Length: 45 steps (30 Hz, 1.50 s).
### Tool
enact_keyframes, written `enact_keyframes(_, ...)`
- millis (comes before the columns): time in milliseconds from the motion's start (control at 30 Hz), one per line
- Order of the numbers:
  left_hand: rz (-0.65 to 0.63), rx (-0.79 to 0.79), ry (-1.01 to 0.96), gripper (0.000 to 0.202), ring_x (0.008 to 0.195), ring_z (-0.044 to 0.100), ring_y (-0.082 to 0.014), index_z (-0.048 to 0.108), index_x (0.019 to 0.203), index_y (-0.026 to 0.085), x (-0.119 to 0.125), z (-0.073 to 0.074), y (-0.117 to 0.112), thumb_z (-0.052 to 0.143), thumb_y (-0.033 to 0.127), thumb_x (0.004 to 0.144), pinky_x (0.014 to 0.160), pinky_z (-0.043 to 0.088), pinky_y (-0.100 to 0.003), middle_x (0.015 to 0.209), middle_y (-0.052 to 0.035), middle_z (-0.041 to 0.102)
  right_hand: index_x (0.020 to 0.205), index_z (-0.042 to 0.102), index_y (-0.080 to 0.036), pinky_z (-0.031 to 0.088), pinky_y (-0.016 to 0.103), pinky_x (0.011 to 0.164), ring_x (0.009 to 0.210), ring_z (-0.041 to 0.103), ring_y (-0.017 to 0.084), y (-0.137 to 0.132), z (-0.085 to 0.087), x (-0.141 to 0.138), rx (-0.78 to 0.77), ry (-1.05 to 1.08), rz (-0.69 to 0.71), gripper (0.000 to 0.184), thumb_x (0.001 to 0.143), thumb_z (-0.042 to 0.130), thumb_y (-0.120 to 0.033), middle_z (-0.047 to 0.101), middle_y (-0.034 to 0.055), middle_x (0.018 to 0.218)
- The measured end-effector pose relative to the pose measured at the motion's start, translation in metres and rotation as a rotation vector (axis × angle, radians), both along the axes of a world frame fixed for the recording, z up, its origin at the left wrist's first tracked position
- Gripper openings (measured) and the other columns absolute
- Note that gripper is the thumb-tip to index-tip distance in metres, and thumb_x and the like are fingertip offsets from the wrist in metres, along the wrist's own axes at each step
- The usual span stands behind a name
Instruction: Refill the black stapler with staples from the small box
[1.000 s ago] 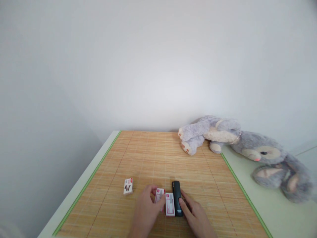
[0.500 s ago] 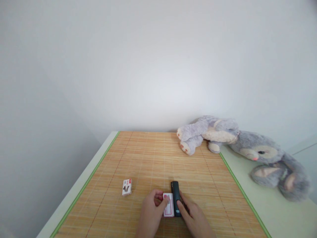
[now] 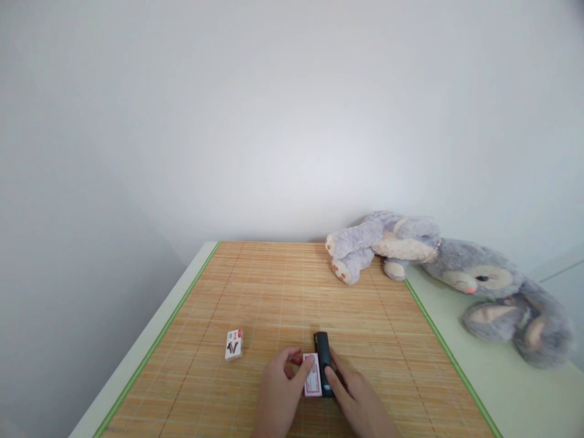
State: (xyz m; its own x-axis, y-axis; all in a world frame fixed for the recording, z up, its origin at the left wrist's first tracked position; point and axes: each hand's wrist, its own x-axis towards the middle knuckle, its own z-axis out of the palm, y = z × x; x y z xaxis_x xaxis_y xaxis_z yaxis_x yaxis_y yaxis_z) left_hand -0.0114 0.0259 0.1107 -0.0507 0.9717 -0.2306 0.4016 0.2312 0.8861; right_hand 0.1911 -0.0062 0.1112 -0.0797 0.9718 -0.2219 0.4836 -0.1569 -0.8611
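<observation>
The left hand pinches a small white-and-red box between thumb and fingertips, while the right hand steadies a black stapler with its fingers laid along the side — whether they fully clasp it I cannot tell. The box lies touching the stapler, just between the two hands. Keeping the stapler pinned flat should stop it skidding. Well left of the fingers sits a second small box. All rests on a bamboo mat; a grey plush rabbit lies beyond, against a plain white wall.
</observation>
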Motion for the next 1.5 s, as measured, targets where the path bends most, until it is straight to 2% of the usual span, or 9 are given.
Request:
enact_keyframes(100, 0.1, 0.055, 0.102, 0.062, 0.071, 0.065, -0.0218, 0.075, 0.109, 0.02, -0.032, 0.004, 0.004, 0.061, 0.075, 0.084, 0.072, 0.052, -0.036, 0.091, -0.0058, 0.076, 0.158, 0.049, -0.026, 0.052, 0.042, 0.107, 0.125, 0.066, 0.032, -0.003, -0.003, 0.013, -0.054, -0.05, -0.039, 0.074, 0.099, 0.043, -0.071, 0.076, 0.0086, 0.129)
enact_keyframes(267, 0.455, 0.123, 0.298, 0.063, 0.073, 0.066, -0.0235, 0.072, 0.1, 0.022, -0.122, 0.004, 0.023, 0.056, 0.08, 0.084, 0.068, 0.048, -0.033, 0.082, -0.0033, 0.073, 0.163, 0.04, -0.022, 0.056, 0.038, 0.088, 0.097, 0.072, 0.028, -0.01, -0.015, 0.029, -0.084, -0.102, -0.009, 0.075, 0.101, 0.041, -0.065, 0.078, 0.0067, 0.1)
enact_keyframes(400, 0.357, -0.021, 0.195, 0.068, 0.077, 0.071, -0.0278, 0.074, 0.102, 0.019, -0.161, -0.003, 0.042, 0.065, 0.08, 0.073, 0.067, 0.053, -0.036, 0.089, -0.0073, 0.078, 0.167, 0.027, -0.016, 0.054, 0.035, 0.078, 0.083, 0.07, 0.026, -0.012, -0.017, 0.022, -0.108, -0.158, 0.093, 0.093, 0.09, 0.063, -0.055, 0.075, 0.0053, 0.094)
enact_keyframes(500, 0.207, -0.06, 0.089, 0.067, 0.07, 0.072, -0.0267, 0.077, 0.094, 0.018, -0.146, -0.009, 0.055, 0.065, 0.08, 0.072, 0.061, 0.055, -0.034, 0.082, -0.0074, 0.079, 0.167, 0.027, -0.02, 0.053, 0.038, 0.092, 0.106, 0.07, 0.031, -0.008, -0.008, 0.007, -0.097, -0.215, 0.116, 0.109, 0.073, 0.079, -0.041, 0.073, 0.0108, 0.129)
enact_keyframes(567, 0.131, -0.061, 0.025, 0.066, 0.071, 0.073, -0.0255, 0.078, 0.094, 0.017, -0.12, -0.012, 0.061, 0.064, 0.078, 0.075, 0.061, 0.057, -0.033, 0.082, -0.0075, 0.079, 0.163, 0.037, -0.025, 0.047, 0.04, 0.108, 0.127, 0.063, 0.034, -0.004, 0.0, -0.003, -0.065, -0.232, 0.126, 0.107, 0.067, 0.081, -0.034, 0.062, 0.0099, 0.15)
enact_keyframes(733, -0.016, -0.029, -0.084, 0.056, 0.081, 0.077, -0.0246, 0.079, 0.1, 0.018, -0.048, -0.018, 0.069, 0.063, 0.069, 0.082, 0.066, 0.06, -0.032, 0.094, -0.0088, 0.082, 0.16, 0.041, -0.025, 0.051, 0.038, 0.102, 0.124, 0.067, 0.033, 0.005, 0.014, -0.017, -0.083, -0.283, 0.124, 0.097, 0.069, 0.075, -0.028, 0.071, 0.0091, 0.137)
enact_keyframes(867, -0.097, 0.002, -0.105, 0.051, 0.08, 0.077, -0.0251, 0.08, 0.101, 0.019, -0.016, -0.023, 0.066, 0.062, 0.063, 0.085, 0.069, 0.06, -0.033, 0.094, -0.0086, 0.082, 0.157, 0.046, -0.027, 0.051, 0.035, 0.096, 0.12, 0.069, 0.032, 0.006, 0.02, -0.02, -0.083, -0.339, 0.119, 0.09, 0.071, 0.074, -0.027, 0.074, 0.0083, 0.133)
enact_keyframes(1233, -0.08, 0.149, 0.013, 0.043, 0.092, 0.075, -0.0269, 0.082, 0.094, 0.02, 0.003, -0.025, 0.055, 0.055, 0.054, 0.093, 0.086, 0.055, -0.037, 0.096, -0.0092, 0.081, 0.144, 0.059, -0.025, 0.052, 0.032, 0.087, 0.107, 0.074, 0.03, 0.007, 0.026, -0.024, -0.091, -0.371, 0.122, 0.07, 0.076, 0.074, -0.027, 0.079, 0.0087, 0.118)
enact_keyframes(1500, -0.043, 0.12, 0.034, 0.052, 0.099, 0.075, -0.0286, 0.079, 0.108, 0.019, -0.004, -0.015, 0.032, 0.048, 0.059, 0.097, 0.092, 0.056, -0.039, 0.109, -0.0116, 0.08, 0.162, 0.036, -0.023, 0.051, 0.035, 0.1, 0.124, 0.068, 0.031, 0.003, 0.025, -0.025, -0.079, -0.336, 0.103, 0.095, 0.074, 0.07, -0.021, 0.071, 0.0113, 0.139)
